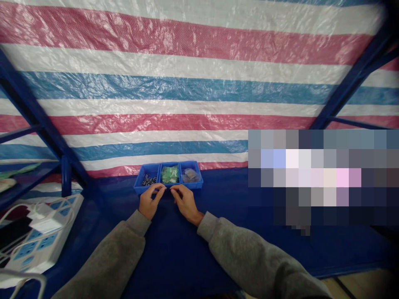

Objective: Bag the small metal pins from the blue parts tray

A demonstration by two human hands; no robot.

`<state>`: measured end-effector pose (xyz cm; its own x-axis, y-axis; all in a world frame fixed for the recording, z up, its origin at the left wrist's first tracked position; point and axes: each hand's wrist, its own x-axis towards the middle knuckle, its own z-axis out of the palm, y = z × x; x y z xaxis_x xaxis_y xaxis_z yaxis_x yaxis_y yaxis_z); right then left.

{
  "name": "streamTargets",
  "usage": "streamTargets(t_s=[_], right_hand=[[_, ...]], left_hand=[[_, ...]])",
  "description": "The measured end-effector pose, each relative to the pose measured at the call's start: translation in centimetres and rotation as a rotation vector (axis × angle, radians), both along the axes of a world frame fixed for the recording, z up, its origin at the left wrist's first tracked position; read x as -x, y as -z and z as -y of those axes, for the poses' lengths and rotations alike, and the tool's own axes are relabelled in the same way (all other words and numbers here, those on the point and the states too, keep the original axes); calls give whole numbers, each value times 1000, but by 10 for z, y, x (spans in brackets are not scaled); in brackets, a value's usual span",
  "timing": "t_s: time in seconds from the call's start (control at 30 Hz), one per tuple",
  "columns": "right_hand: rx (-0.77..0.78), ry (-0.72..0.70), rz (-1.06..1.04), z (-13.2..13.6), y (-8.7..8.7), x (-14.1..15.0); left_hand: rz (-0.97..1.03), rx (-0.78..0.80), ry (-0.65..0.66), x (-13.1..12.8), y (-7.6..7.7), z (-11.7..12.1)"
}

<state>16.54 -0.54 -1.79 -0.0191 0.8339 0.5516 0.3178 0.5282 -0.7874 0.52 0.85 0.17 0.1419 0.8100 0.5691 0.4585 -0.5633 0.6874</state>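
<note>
My left hand (151,200) and my right hand (185,201) face each other just in front of a row of blue bins. Thumb and fingers of each are pinched together, the tips a short gap apart. Whatever lies between them is too small to make out. In the left bin (137,181) are small dark metallic pieces (149,180). The middle bin (160,168) holds green-and-white small pieces or packets (170,175). Clear plastic bags with brownish contents (190,175) lie in the right bin (201,178).
The bins stand at the back of a dark blue table (174,257), against a striped plastic sheet (187,91). At left lies a white power strip (46,245) with a plugged adapter and cables. Blue metal posts (56,137) frame both sides. A pixelated patch covers the right.
</note>
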Motion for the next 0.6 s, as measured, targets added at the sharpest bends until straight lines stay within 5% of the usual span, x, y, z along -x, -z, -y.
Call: streamTargets(t_s=[0.23,0.6], right_hand=[[-3,45,-32,2,-3,-1],[-53,9,35,1,-4,1]], left_hand=[[-265,-185,69,2,1,-2],[-233,-341,-1,4,0,-1]])
